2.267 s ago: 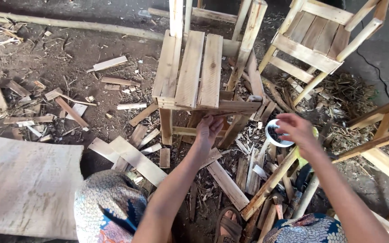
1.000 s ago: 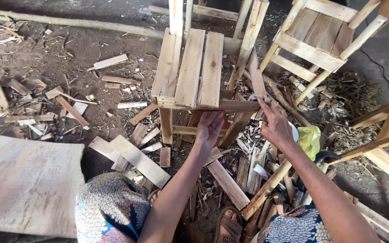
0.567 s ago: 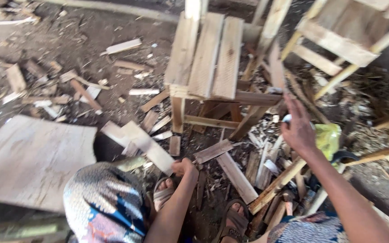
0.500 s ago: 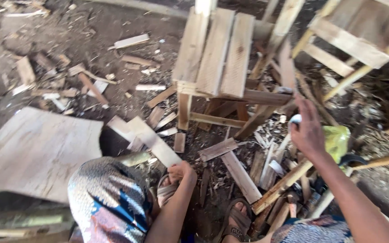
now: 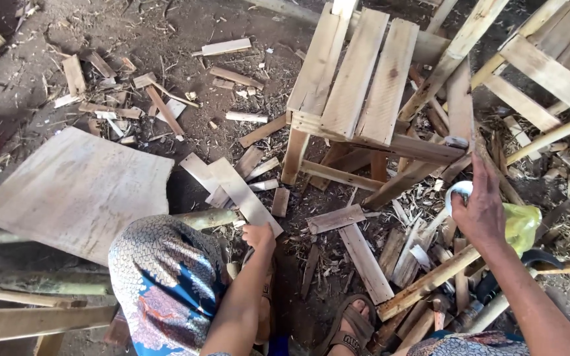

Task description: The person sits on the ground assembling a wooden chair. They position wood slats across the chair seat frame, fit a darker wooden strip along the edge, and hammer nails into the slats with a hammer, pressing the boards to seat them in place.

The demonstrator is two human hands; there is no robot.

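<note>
On a scrap-littered dirt floor [image 5: 166,33], the left hand [image 5: 258,236] has dropped from the slatted wooden stool [image 5: 357,79] to a loose plank [image 5: 245,194], fingers curled with the grip hidden, while the right hand [image 5: 479,207] stays raised, loosely open and holding nothing I can make out.

Wooden stool [image 5: 354,79], left hand [image 5: 258,235], scraps

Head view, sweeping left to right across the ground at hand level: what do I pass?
Large plywood sheet → left hand → flat plank → right hand → yellow-green plastic bag.
</note>
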